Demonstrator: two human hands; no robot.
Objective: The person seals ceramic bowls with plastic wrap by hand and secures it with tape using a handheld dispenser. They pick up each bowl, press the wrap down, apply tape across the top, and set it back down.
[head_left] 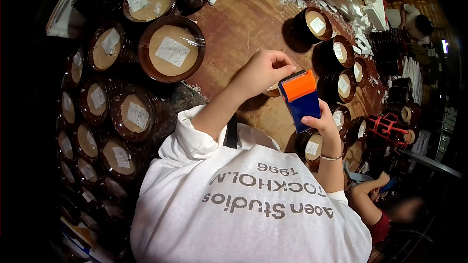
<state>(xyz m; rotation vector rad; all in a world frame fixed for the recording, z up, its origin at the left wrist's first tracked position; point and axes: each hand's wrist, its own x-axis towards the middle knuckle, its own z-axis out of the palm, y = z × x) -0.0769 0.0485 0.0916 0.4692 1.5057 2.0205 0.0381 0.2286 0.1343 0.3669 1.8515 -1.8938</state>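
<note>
My right hand [321,119] grips a tape dispenser [303,98] by its dark blue body, thumb across the front. Its top is a bright orange flap with a dark toothed edge. At that edge, my left hand [263,72] is closed, thumb and fingertips pinched together. Whatever lies between those fingertips is too small to make out. Beneath the hands, a stack of brown bowls is mostly hidden. A large plastic-wrapped stack of brown bowls [152,63] with a white label [172,51] stands to the left of my left hand.
Many wrapped bowl stacks [132,112] crowd the left side, and several more [342,85] line the right. White foam pieces [363,17] lie at the back right. A red metal frame [390,129] stands at the right. Another person's arm [368,195] shows at the lower right.
</note>
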